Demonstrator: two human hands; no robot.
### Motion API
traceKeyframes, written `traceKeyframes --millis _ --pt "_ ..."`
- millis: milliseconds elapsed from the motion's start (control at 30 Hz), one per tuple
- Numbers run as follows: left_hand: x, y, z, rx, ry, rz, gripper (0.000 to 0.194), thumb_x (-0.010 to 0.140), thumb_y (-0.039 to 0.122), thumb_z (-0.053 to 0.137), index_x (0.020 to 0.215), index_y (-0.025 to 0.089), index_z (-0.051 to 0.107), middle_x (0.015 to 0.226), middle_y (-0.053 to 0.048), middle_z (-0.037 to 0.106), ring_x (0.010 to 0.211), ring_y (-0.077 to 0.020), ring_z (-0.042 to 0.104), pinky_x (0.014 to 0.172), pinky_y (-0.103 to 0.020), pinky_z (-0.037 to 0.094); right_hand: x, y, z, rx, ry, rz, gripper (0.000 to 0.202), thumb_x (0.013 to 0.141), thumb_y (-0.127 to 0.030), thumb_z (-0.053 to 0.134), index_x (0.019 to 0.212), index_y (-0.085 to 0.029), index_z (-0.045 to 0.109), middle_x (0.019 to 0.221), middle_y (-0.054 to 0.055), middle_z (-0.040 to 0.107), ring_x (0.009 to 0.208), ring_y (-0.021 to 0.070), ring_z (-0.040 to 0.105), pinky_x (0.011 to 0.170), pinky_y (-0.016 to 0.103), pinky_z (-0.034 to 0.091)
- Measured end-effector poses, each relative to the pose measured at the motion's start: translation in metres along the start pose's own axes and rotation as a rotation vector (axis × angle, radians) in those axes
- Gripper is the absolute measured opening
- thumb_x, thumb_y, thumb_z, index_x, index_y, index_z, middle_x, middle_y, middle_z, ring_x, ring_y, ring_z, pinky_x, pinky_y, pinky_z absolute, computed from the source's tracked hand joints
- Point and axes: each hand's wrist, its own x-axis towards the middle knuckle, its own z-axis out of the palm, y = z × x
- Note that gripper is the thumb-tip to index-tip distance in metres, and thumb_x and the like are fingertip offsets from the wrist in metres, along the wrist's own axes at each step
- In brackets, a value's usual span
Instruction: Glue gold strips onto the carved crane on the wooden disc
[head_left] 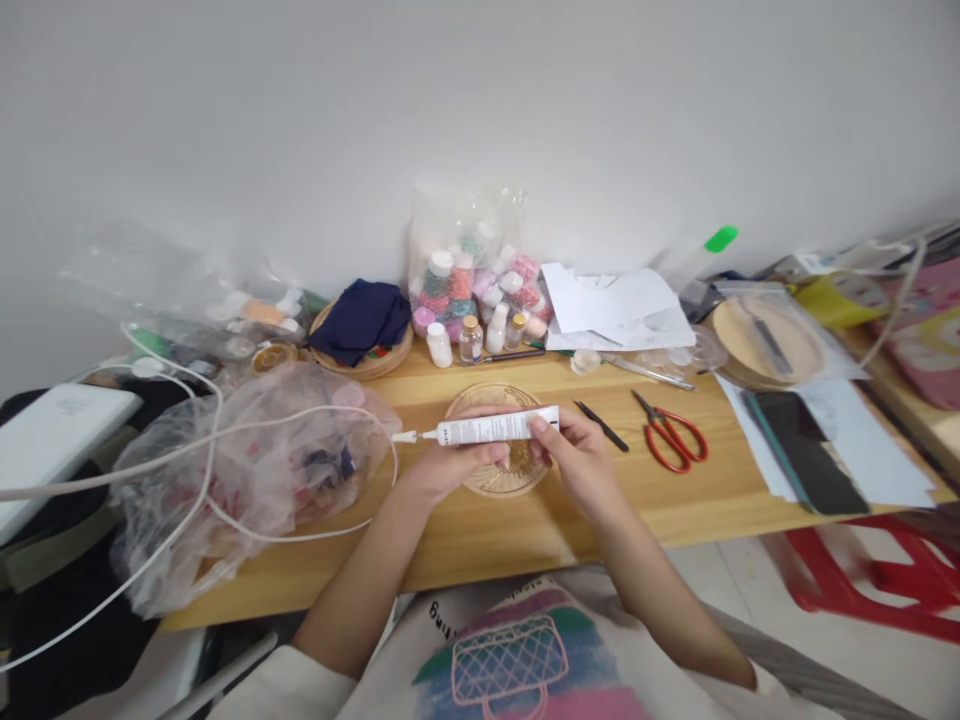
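Note:
A white printed tube (491,428) lies level between my hands, its narrow nozzle toward the left. My left hand (454,465) is closed around its nozzle half from below, with the thumb across the front. At the flat end, my right hand (577,450) pinches the tube between thumb and fingers. A small white tip (405,437) shows just beyond the nozzle; whether it touches is unclear. Beneath both hands sits a round, pale dish-like piece (487,488) with a gold-toned pattern, partly hidden by them.
Right of my hands lie black tweezers (602,427) and red-handled scissors (671,435). A phone (806,455) rests on papers farther right. Small bottles (471,340) and a bag of colourful jars (469,285) stand behind. Plastic bags (262,470) and white cables (214,440) crowd the left.

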Motion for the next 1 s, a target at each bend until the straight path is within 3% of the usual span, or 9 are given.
traceKeyframes --millis 133,333,600,833,1000 --pt "0.001 -0.002 0.001 -0.032 0.035 0.005 0.055 0.063 0.035 0.089 0.111 0.018 0.07 0.068 0.001 0.062 0.058 -0.0089 0.054 0.057 -0.022 0.043 0.001 0.0 -0.004 0.171 0.15 0.057 0.045 0.064 -0.055 0.08 0.054 -0.017 0.058 0.044 -0.004 0.05 0.041 0.0052 0.041 0.041 0.019 0.031" --pt "0.001 -0.001 -0.007 -0.101 0.055 0.022 0.055 0.067 0.032 0.087 0.117 0.019 0.067 0.059 0.004 0.057 0.055 -0.0072 0.051 0.059 -0.021 0.037 0.007 -0.001 -0.029 0.353 0.333 0.102 0.045 0.051 -0.046 0.088 0.048 -0.018 0.053 0.04 -0.006 0.047 0.038 0.0041 0.04 0.037 0.016 0.031" --pt "0.003 0.0 -0.005 -0.154 0.011 0.033 0.035 0.067 0.033 0.087 0.094 0.019 0.07 0.054 0.005 0.055 0.053 -0.0076 0.049 0.059 -0.022 0.036 0.014 0.005 -0.032 0.443 0.413 0.088 0.042 0.054 -0.037 0.085 0.049 -0.018 0.048 0.039 -0.008 0.041 0.038 0.0032 0.035 0.034 0.015 0.028" --pt "0.003 0.001 -0.007 -0.161 0.026 0.037 0.028 0.069 0.032 0.085 0.084 0.019 0.066 0.053 0.005 0.056 0.053 -0.0081 0.049 0.058 -0.023 0.035 0.019 0.005 -0.03 0.437 0.398 0.064 0.044 0.056 -0.046 0.083 0.053 -0.02 0.047 0.042 -0.008 0.04 0.039 0.0047 0.035 0.035 0.017 0.028" --pt "0.004 -0.001 -0.005 -0.144 0.022 0.018 0.032 0.067 0.033 0.087 0.081 0.018 0.063 0.052 0.005 0.056 0.051 -0.0084 0.049 0.058 -0.023 0.035 0.016 0.002 -0.023 0.34 0.217 -0.014 0.045 0.061 -0.062 0.077 0.072 -0.022 0.061 0.044 -0.009 0.04 0.038 0.0069 0.032 0.035 0.021 0.025"
